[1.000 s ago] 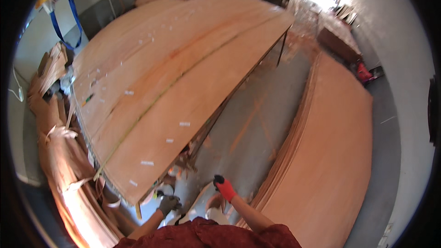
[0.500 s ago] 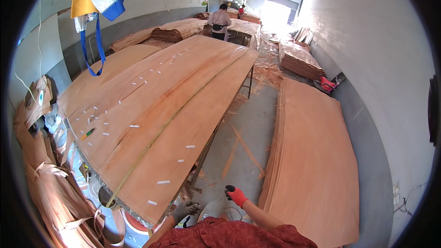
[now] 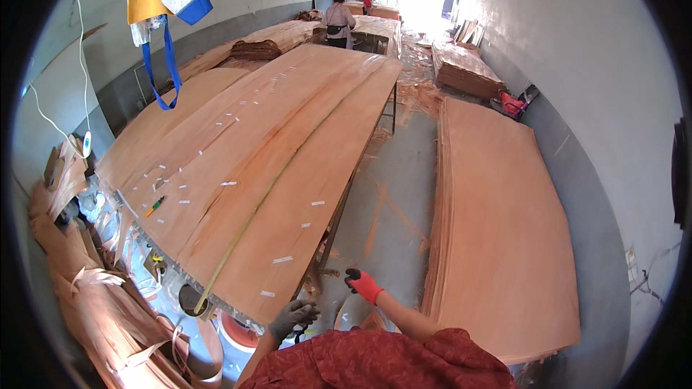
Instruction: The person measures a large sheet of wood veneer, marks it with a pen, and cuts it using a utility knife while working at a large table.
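Left hand [image 3: 294, 317]: grey-gloved, fingers half bent, just beside the sheet's near right corner; whether anything is grasped cannot be told, though a dark shape shows beneath it.
Right hand [image 3: 364, 286]: red glove with black fingertips, fingers loosely curled over the floor; no held thing can be made out, so a full release cannot be confirmed.
Good handling: thin wood is probably best met with flat, spread fingers – no pinching at the edge, no drag across the taped spots. Even support at both hands seems wise, since a split could easily be started.
Forearms: both are brought in from the near side, elbows apart; the left is angled toward the table corner, the right is reached inward, past the near end of the stack.
Wooden sheet [image 3: 339, 151]: laid flat on the left, stretched from near to far, crossed lengthwise by a yellowish strip [image 3: 249, 222].
White tape pieces [image 3: 282, 260]: scattered over the sheet.
Green tool [image 3: 155, 206]: set down near the sheet's left edge.
Stack [image 3: 504, 230]: piled on the right, across the floor gap [image 3: 404, 162].
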`<state>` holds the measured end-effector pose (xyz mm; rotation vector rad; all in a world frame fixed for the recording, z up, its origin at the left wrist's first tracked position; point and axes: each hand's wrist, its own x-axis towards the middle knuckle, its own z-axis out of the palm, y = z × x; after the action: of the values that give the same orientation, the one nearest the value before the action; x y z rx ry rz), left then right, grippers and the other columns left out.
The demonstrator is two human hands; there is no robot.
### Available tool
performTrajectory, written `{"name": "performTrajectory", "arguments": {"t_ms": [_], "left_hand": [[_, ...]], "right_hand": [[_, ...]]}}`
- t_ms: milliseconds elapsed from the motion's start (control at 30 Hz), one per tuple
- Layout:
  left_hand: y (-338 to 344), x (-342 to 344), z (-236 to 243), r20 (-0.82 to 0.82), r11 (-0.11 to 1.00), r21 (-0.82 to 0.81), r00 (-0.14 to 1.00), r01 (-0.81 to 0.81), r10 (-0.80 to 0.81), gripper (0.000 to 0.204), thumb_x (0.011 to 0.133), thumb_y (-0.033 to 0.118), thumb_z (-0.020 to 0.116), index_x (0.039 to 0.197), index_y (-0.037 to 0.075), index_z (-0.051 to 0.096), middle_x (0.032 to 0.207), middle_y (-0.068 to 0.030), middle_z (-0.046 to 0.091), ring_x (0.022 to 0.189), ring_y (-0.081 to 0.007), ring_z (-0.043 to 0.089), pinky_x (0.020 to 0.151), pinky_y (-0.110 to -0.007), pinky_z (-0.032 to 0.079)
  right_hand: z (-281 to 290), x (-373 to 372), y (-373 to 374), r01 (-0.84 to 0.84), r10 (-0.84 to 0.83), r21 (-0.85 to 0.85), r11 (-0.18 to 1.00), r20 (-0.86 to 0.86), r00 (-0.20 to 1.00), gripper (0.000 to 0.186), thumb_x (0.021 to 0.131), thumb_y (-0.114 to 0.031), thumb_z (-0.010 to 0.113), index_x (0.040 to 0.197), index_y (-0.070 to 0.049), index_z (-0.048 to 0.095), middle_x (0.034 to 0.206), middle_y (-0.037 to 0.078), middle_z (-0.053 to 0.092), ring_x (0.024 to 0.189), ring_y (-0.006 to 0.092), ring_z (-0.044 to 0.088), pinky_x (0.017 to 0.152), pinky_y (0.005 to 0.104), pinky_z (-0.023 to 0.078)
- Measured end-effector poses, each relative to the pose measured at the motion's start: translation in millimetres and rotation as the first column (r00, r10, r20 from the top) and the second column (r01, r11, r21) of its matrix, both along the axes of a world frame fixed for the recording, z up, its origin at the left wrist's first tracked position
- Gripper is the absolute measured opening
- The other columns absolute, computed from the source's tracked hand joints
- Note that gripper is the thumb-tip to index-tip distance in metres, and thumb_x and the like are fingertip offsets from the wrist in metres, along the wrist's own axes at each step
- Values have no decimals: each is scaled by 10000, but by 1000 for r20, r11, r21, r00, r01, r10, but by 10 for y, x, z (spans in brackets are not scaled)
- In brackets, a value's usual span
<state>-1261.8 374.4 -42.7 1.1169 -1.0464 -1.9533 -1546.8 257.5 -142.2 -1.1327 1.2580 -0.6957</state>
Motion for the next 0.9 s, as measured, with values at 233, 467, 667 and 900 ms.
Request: {"name": "performTrajectory", "arguments": {"t_ms": [233,467,667,900], "left_hand": [[348,296,-34,-34,999,13,998,-49,49,525,967,379,578,1330,8,496,1158,-133,652,995,-233,661,855,-357,539],[626,473,160,19,991,41,992,-124,124,493,964,352,587,1327,27,516,1173,-134,656,1029,-236,651,884,-387,531],[813,561,145,-66,985,119,988,-128,137,493,978,355,564,1315,0,506,1167,-138,645,1025,-230,647,887,-362,533],[957,612,18,-44,969,173,981,-179,189,422,957,266,626,1289,20,541,1134,-70,647,1003,-144,623,873,-315,518]], "right_hand": [[86,387,158,-69,68,33,997,45,997,466,885,-204,647,1330,-108,551,922,11,633,784,116,593,658,282,515],[-144,472,167,-43,44,-7,999,63,997,464,869,-188,668,1314,-102,568,905,27,657,722,119,590,601,279,499],[108,710,437,-22,22,27,999,16,1000,433,861,-119,653,1286,-84,584,904,9,664,693,101,587,604,255,489],[230,779,564,-159,162,62,985,-43,986,482,878,-52,571,1353,-129,542,1100,22,668,902,120,627,699,260,509]]}}
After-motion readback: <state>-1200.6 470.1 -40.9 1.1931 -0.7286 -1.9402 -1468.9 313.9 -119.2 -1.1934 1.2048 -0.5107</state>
